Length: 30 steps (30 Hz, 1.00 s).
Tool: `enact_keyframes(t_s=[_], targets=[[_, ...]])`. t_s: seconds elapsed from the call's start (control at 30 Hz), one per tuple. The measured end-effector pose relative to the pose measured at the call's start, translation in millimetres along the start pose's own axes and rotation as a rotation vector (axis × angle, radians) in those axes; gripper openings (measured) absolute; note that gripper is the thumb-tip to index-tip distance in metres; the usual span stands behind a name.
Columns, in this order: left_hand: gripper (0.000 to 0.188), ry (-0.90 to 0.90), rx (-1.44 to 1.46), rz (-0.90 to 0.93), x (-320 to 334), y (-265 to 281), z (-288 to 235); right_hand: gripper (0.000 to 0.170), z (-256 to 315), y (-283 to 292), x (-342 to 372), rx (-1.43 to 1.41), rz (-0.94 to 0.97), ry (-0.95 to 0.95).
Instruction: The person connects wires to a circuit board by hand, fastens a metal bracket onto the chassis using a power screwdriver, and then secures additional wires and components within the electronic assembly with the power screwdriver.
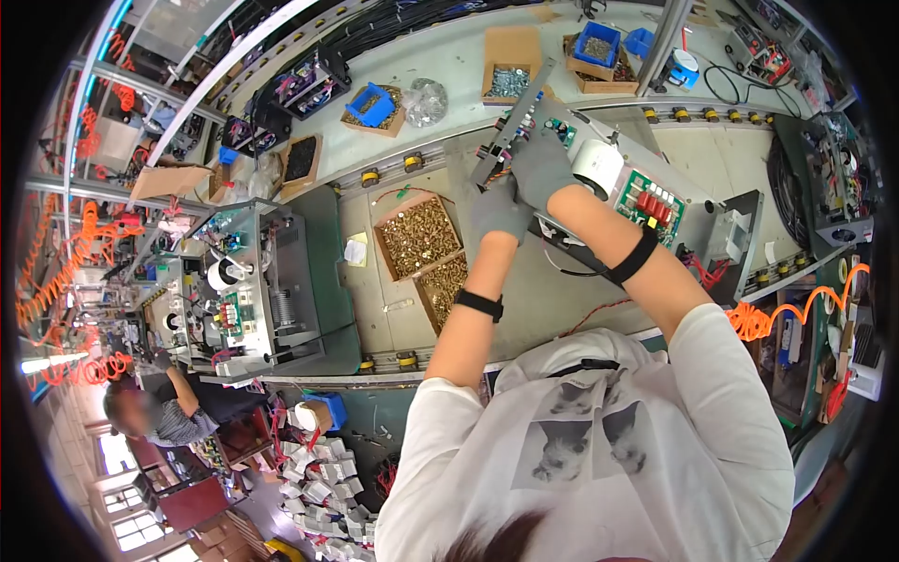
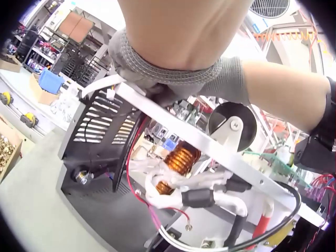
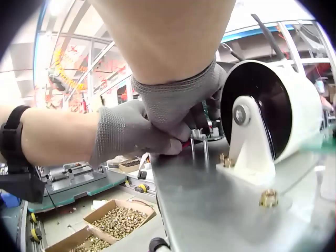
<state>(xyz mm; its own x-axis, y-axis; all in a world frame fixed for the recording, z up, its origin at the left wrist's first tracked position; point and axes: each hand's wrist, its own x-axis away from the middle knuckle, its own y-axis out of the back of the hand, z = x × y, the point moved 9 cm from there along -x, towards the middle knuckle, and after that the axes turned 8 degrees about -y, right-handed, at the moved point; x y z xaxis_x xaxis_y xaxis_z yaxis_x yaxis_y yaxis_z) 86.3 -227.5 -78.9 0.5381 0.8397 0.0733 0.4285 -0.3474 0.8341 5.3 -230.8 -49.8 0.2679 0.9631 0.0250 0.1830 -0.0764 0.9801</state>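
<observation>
Both hands wear grey gloves and meet at the upright panel [image 1: 510, 131] of an opened electrical unit. My left hand [image 1: 503, 211] is at the panel's lower end, by small wires. Close against it, my right hand [image 1: 543, 169] reaches down behind the panel, its fingers bunched near two metal posts [image 3: 199, 147]. A bit of red shows by the fingertips; what either hand holds I cannot tell. Beside the right hand stands a white cylinder [image 3: 299, 100] on a bracket. A green circuit board [image 1: 651, 201] lies right of it. Copper coils [image 2: 181, 157] and cables show below the frame bar [image 2: 173, 126].
Left of the unit, cardboard boxes [image 1: 460, 245] hold brass fittings. Another opened unit [image 1: 253, 290] stands further left. Along the back bench are a blue bin [image 1: 373, 108], a bag [image 1: 426, 101] and a screw box [image 1: 510, 61]. Another person [image 1: 173, 412] works at lower left.
</observation>
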Motion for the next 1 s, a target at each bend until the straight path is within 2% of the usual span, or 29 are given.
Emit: enact_keyframes(t_s=[0.07,0.1,0.13,0.2,0.23,0.37,0.43,0.47,0.53,0.57,0.6,0.67,0.7,0.77,0.83,0.87,0.9,0.93,0.97,1.0], targets=[[0.031,-0.025,-0.047,0.037,17.4,-1.2,7.6,0.027,7.1,7.8,18.9,-0.063,0.091,0.119],[0.033,-0.089,-0.005,-0.125,29.7,-2.7,19.3,0.026,3.8,7.2,27.7,-0.094,-0.175,0.097],[0.033,-0.087,-0.007,-0.127,39.9,-7.4,26.5,0.026,4.7,8.3,36.6,-0.095,-0.177,0.099],[0.032,0.069,0.173,-0.399,61.1,7.7,48.6,0.021,-3.2,15.6,53.8,-0.428,-0.179,0.05],[0.033,0.098,0.178,-0.479,66.1,11.9,51.6,0.019,-7.9,13.3,60.6,-0.517,-0.262,0.026],[0.037,0.1,0.322,-0.509,54.4,6.6,54.2,0.021,-13.3,-1.4,65.7,-0.597,-0.201,-0.089],[0.042,-0.102,0.403,-0.535,37.7,4.3,46.4,0.026,-21.2,-26.3,59.5,-1.019,-0.068,-0.224],[0.042,-0.11,0.401,-0.527,36.1,0.2,50.1,0.026,-19.9,-30.8,58.0,-1.023,-0.071,-0.234],[0.042,-0.193,0.209,-0.526,33.2,6.2,38.8,0.03,-18.2,-29.7,53.4,-1.413,-0.081,-0.245],[0.036,-0.228,0.217,-0.52,32.6,5.8,33.9,0.032,-6.9,-40.0,51.1,-1.715,0.118,-0.238],[0.036,-0.238,0.218,-0.515,33.5,2.8,33.1,0.032,-10.3,-40.2,49.7,-1.717,0.109,-0.245],[0.031,-0.298,0.242,-0.471,38.9,-4.7,30.0,0.031,3.7,-68.3,50.8,-1.934,0.483,-0.378],[0.031,-0.305,0.242,-0.47,41.5,-4.8,27.7,0.03,5.0,-66.3,53.3,-2.043,0.577,-0.322],[0.027,-0.257,0.659,-0.385,41.7,-16.0,32.6,0.03,-5.4,-60.8,53.1,-1.944,0.517,-0.279],[0.026,-0.238,0.583,-0.35,39.2,-16.4,24.9,0.028,-11.1,-51.1,49.3,-1.778,0.397,-0.22],[0.025,-0.214,0.507,-0.314,39.7,-18.7,23.7,0.028,-4.9,-52.8,49.6,-1.785,0.401,-0.224],[0.025,-0.21,0.504,-0.312,37.4,-19.0,26.0,0.027,-4.0,-53.1,47.2,-1.786,0.325,-0.264],[0.025,-0.16,0.632,-0.307,30.1,-20.5,35.6,0.025,-3.9,-55.0,43.8,-1.787,0.243,-0.305],[0.024,-0.111,0.759,-0.298,23.3,-22.1,45.0,0.022,3.1,-62.0,35.9,-1.873,0.139,-0.244],[0.024,-0.114,0.757,-0.296,18.2,-20.8,49.3,0.022,3.9,-57.8,32.7,-1.876,0.135,-0.245]])
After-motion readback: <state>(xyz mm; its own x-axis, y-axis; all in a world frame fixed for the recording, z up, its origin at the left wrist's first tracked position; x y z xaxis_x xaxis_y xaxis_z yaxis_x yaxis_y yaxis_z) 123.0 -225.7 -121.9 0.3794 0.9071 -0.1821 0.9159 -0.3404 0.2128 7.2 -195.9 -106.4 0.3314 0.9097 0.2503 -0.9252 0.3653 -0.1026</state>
